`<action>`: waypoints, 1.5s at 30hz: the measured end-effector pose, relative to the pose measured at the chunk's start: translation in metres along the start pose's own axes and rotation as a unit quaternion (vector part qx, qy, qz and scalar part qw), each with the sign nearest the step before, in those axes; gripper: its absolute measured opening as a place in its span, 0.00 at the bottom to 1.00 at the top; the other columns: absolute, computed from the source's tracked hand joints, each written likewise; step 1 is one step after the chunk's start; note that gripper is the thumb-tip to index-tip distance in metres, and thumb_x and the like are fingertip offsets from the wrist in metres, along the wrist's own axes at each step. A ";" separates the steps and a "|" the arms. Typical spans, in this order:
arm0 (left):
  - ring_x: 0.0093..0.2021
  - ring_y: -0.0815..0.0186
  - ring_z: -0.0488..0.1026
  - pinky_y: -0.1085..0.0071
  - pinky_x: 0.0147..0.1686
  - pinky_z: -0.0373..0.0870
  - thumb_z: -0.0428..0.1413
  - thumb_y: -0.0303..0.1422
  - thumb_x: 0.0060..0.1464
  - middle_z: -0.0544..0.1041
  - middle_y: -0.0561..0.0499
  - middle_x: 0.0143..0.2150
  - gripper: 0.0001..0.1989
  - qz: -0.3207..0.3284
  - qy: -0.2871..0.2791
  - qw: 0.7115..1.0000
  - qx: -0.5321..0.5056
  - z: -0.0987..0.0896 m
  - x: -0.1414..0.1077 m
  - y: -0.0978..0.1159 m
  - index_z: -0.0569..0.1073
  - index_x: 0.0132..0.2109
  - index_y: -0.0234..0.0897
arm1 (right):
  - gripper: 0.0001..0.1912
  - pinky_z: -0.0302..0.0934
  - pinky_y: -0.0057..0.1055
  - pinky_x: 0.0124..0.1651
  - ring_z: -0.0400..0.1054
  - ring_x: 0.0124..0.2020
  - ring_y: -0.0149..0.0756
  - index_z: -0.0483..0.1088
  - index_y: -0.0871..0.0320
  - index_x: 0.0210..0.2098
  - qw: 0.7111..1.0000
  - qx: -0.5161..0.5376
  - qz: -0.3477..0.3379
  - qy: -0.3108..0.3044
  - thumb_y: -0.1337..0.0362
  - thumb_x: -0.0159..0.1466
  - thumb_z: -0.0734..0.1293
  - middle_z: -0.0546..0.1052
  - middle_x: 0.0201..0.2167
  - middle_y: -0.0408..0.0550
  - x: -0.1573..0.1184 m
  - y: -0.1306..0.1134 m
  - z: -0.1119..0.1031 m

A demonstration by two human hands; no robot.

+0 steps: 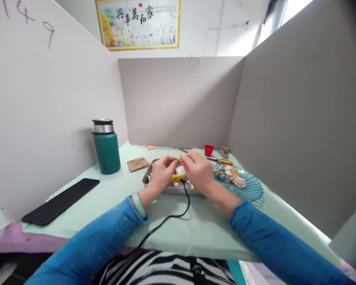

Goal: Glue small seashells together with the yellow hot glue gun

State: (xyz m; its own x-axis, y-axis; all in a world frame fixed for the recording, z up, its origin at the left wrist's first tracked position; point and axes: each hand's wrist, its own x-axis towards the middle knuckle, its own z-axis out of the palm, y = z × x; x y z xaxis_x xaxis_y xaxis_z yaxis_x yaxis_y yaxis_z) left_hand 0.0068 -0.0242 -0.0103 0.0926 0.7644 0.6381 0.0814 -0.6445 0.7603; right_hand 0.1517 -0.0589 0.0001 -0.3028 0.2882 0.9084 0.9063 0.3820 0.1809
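Centre frame, your left hand [163, 172] and right hand [197, 171] pinch closed, anything held unclear. Snag the black cord [169, 217], and the yellow tool [176, 178] just below could drag shells [180, 170].

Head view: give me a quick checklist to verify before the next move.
1. Left hand and right hand both visible: ok.
2. Any item between the fingertips identifiable: cannot tell, too small.
3. Tray contents fully visible: not ok, the hands cover part.
4. Cord clear of both sleeves: ok.
5. Bottle upright, lid on: ok.
6. Yellow tool's tip visible: not ok.
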 end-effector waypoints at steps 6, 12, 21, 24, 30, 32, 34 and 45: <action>0.20 0.72 0.67 0.75 0.22 0.65 0.59 0.36 0.46 0.74 0.51 0.25 0.10 -0.102 -0.010 0.989 -0.107 0.001 0.004 0.001 0.72 0.33 0.32 | 0.12 0.59 0.30 0.39 0.69 0.37 0.36 0.71 0.58 0.44 0.986 0.105 0.132 0.012 0.65 0.66 0.58 0.75 0.39 0.51 0.002 0.012 -0.003; 0.20 0.74 0.66 0.75 0.22 0.65 0.62 0.35 0.42 0.76 0.48 0.29 0.12 -0.182 -0.022 0.961 -0.206 -0.002 0.005 0.005 0.72 0.34 0.32 | 0.08 0.60 0.31 0.37 0.68 0.31 0.34 0.72 0.58 0.35 0.943 0.228 0.238 -0.049 0.64 0.61 0.61 0.76 0.34 0.48 -0.003 0.023 0.010; 0.20 0.75 0.67 0.74 0.24 0.67 0.64 0.34 0.42 0.76 0.48 0.33 0.15 -0.203 -0.074 0.939 -0.268 -0.003 0.007 -0.003 0.73 0.37 0.31 | 0.11 0.57 0.27 0.27 0.64 0.22 0.30 0.73 0.57 0.35 0.848 0.392 0.337 -0.119 0.57 0.58 0.64 0.72 0.22 0.41 -0.010 0.013 0.020; 0.20 0.75 0.67 0.74 0.24 0.67 0.64 0.34 0.43 0.74 0.51 0.28 0.14 -0.205 -0.088 0.935 -0.277 -0.003 0.006 -0.004 0.73 0.37 0.31 | 0.13 0.55 0.25 0.25 0.63 0.21 0.28 0.72 0.58 0.34 0.803 0.448 0.378 -0.109 0.55 0.56 0.65 0.71 0.21 0.40 -0.009 0.010 0.020; 0.20 0.76 0.67 0.75 0.24 0.67 0.63 0.34 0.44 0.77 0.47 0.34 0.14 -0.214 -0.110 0.930 -0.279 -0.004 0.006 -0.003 0.73 0.37 0.30 | 0.14 0.52 0.24 0.21 0.59 0.19 0.27 0.71 0.58 0.31 0.761 0.497 0.408 -0.088 0.54 0.55 0.66 0.70 0.19 0.40 -0.008 0.007 0.018; 0.20 0.76 0.67 0.75 0.24 0.67 0.63 0.33 0.43 0.77 0.47 0.35 0.14 -0.221 -0.113 0.926 -0.283 -0.004 0.006 -0.002 0.73 0.37 0.30 | 0.13 0.52 0.25 0.22 0.59 0.19 0.27 0.71 0.58 0.31 0.769 0.489 0.403 -0.085 0.54 0.54 0.67 0.69 0.18 0.39 -0.009 0.006 0.018; 0.20 0.76 0.68 0.75 0.24 0.68 0.64 0.33 0.43 0.76 0.47 0.34 0.14 -0.221 -0.113 0.926 -0.283 -0.004 0.006 -0.002 0.72 0.37 0.30 | 0.12 0.52 0.25 0.23 0.59 0.19 0.27 0.71 0.58 0.29 0.773 0.487 0.398 -0.084 0.55 0.54 0.67 0.68 0.17 0.39 -0.008 0.006 0.017; 0.20 0.74 0.67 0.77 0.22 0.64 0.62 0.35 0.45 0.72 0.52 0.24 0.13 -0.183 -0.103 0.956 -0.206 -0.002 0.004 -0.001 0.71 0.36 0.31 | 0.14 0.48 0.24 0.20 0.56 0.17 0.26 0.71 0.59 0.29 0.720 0.525 0.443 -0.097 0.53 0.52 0.68 0.67 0.16 0.38 -0.007 0.004 0.016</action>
State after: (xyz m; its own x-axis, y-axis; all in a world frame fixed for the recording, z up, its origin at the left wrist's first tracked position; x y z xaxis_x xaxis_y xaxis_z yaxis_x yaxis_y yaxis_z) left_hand 0.0055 -0.0200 -0.0083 0.3289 0.8902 0.3151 -0.2491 -0.2401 0.9382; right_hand 0.1531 -0.0452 -0.0120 0.1298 0.9057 0.4036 0.0785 0.3964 -0.9147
